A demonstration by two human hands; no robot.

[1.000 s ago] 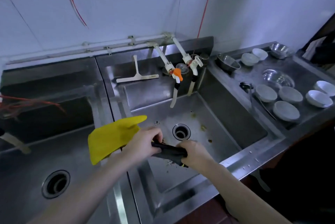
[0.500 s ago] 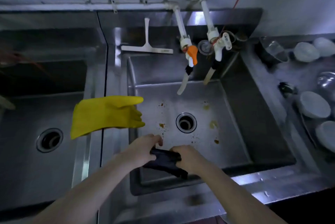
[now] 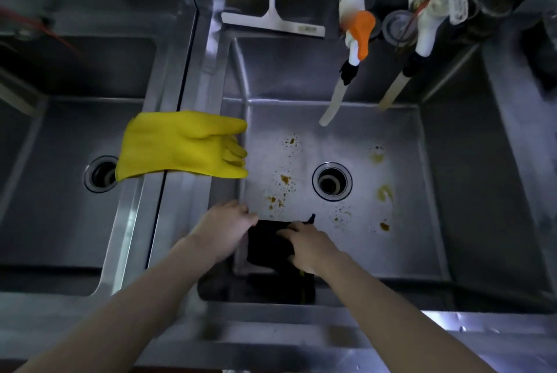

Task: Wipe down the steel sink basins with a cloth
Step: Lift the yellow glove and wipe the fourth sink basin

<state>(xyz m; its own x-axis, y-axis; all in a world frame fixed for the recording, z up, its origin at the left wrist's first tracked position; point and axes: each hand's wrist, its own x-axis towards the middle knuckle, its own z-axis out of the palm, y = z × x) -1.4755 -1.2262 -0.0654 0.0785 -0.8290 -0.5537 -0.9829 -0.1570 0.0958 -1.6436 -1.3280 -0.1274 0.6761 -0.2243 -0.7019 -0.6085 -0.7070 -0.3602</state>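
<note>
A dark cloth [image 3: 268, 244] lies spread at the near left corner of the right steel basin [image 3: 434, 191], whose floor carries brown and yellow stains around the drain [image 3: 331, 181]. My left hand [image 3: 224, 226] grips the cloth's left edge against the basin wall. My right hand [image 3: 307, 244] lies on the cloth's right side, fingers curled over it. The left basin [image 3: 60, 215] with its own drain [image 3: 101, 173] sits beside it.
A yellow rubber glove [image 3: 180, 146] drapes over the divider between the basins. Two taps [image 3: 352, 41] with hoses hang over the right basin's back. A white squeegee [image 3: 272, 22] lies on the back ledge.
The view has tilted down over the right basin. Both hands have lowered the bunched cloth into the basin and spread it flat at the near left corner.
</note>
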